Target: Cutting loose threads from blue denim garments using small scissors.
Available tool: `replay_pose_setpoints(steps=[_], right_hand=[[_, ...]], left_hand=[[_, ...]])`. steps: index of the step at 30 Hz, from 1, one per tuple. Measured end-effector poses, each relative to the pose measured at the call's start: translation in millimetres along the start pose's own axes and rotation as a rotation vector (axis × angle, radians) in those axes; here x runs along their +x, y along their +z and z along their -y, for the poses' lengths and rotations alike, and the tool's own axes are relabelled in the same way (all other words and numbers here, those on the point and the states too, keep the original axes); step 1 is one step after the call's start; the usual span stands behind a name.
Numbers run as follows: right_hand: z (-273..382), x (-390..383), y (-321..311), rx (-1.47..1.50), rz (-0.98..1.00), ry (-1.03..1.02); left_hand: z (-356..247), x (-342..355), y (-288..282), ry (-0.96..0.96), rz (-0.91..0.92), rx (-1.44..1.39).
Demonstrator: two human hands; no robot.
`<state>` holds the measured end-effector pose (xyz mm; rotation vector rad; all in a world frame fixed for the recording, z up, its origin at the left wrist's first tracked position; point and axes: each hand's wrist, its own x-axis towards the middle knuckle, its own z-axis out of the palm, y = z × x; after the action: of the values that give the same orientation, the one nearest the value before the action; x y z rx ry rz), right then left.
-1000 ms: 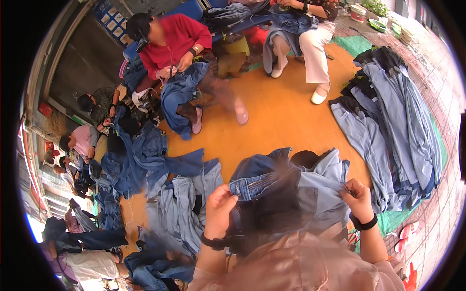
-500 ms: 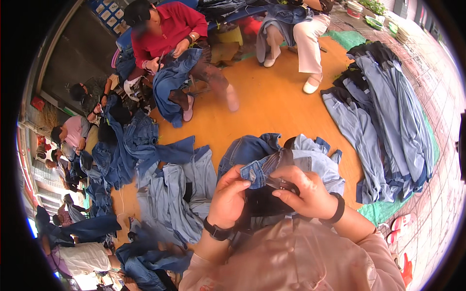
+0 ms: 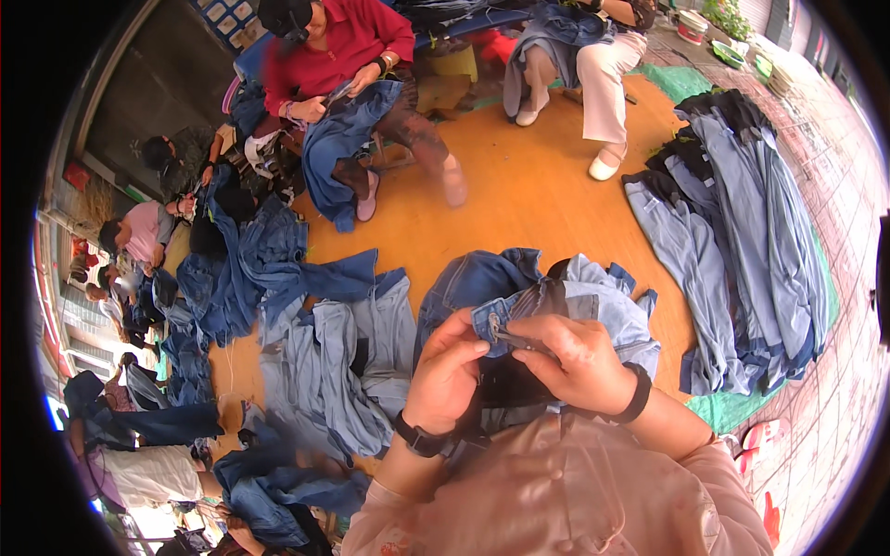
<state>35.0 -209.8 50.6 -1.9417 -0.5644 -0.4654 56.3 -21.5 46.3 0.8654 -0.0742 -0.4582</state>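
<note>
Dark and light blue jeans (image 3: 454, 287) lie bunched in front of me. My left hand (image 3: 443, 375) pinches the end of their denim waistband (image 3: 491, 320), which has a buttonhole. My right hand (image 3: 579, 366) is closed on a small metal tool (image 3: 528, 343), apparently thread snips, held against that waistband beside my left fingers. Part of the tool is hidden under my fingers, so whether its blades are apart cannot be told.
Orange board flooring (image 3: 501, 185) bears piles of jeans to the left (image 3: 343, 361) and right (image 3: 732, 241). A person in red (image 3: 334, 65) and one in white trousers (image 3: 598, 102) sit opposite; others work at the left. Pink sandals (image 3: 763, 435) lie on paving at the right.
My right hand moved left from the light denim to the waistband, bringing the tool to it. My left hand shifted right with the waistband. The person in red lowered their head slightly.
</note>
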Motion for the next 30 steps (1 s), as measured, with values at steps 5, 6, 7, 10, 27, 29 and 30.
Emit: replay_pose_setpoints(steps=[5, 6, 7, 10, 27, 29, 30], right_hand=[[2, 0, -3, -0.006, 0.033, 0.016], [2, 0, -4, -0.008, 0.033, 0.018], [2, 0, -5, 0.015, 0.051, 0.043], [-1, 0, -8, 0.08, 0.091, 0.097], [-22, -20, -43, 0.685, -0.086, 0.599], [-49, -44, -63, 0.224, -0.096, 0.547], [-59, -56, -69, 0.05, -0.093, 0.576]], left_hand=[[2, 1, -2, 0.01, -0.012, 0.004], [3, 1, -3, 0.007, -0.016, -0.001], [3, 1, -2, 0.005, -0.015, -0.002], [2, 2, -1, -0.004, -0.012, -0.006], [-5, -32, -36, -0.079, -0.056, 0.235], [-14, -54, -58, -0.082, 0.012, 0.611], [-19, -62, -65, -0.116, 0.071, 0.818]])
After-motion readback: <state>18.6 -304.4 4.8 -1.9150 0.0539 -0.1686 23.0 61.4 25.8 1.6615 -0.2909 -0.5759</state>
